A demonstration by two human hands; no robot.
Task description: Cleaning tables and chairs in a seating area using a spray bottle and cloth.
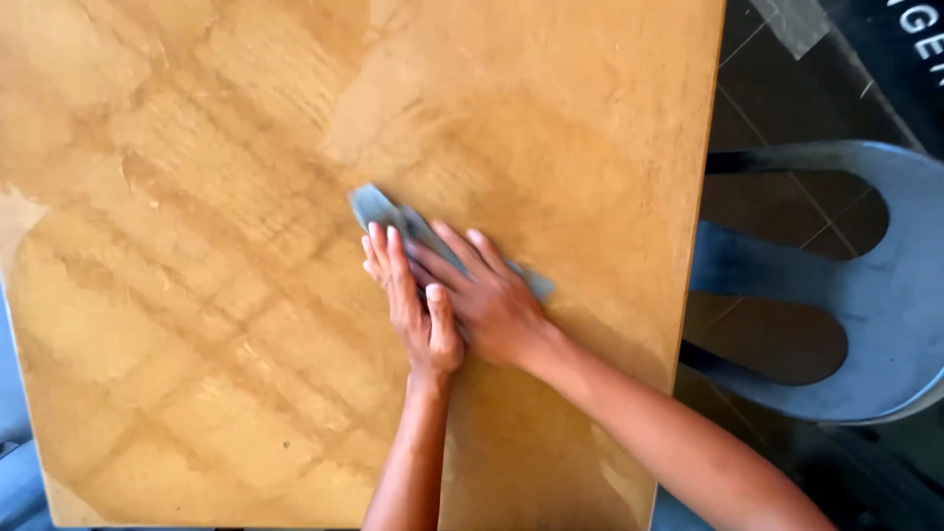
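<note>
A folded grey-blue cloth [379, 208] lies on a wooden tabletop [197, 295] near its middle. My right hand [492, 295] presses flat on the cloth with fingers spread. My left hand [408, 305] lies flat beside it, fingers together, its fingertips at the cloth's near edge and its thumb tucked under the right hand. Most of the cloth is hidden under the hands; one corner sticks out at the upper left and a bit at the right. Streaks and wipe marks cross the wood.
The table's right edge [693, 246] runs top to bottom. Beyond it stands a grey metal chair [885, 295] with open slots in its back, over a dark tiled floor [787, 88].
</note>
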